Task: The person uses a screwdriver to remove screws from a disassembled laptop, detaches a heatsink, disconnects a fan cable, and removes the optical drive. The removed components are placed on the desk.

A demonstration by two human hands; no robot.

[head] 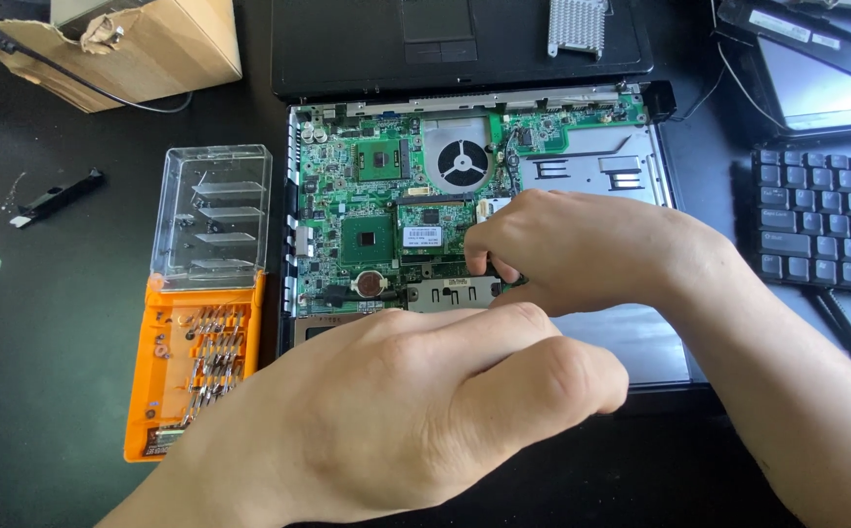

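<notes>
Green circuit board [386, 210] of an opened laptop is being worked on, just beneath the right hand [572, 249], whose fingertips pinch something small, unidentifiable. Closer in, the left hand [396, 411] is loosely clenched, apparently empty. Careful, steady lifting seems needed.

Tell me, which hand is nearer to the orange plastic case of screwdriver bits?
Left. The left hand lies just right of the orange plastic case of screwdriver bits, almost beside it. The right hand is farther right, over the green circuit board.
</notes>
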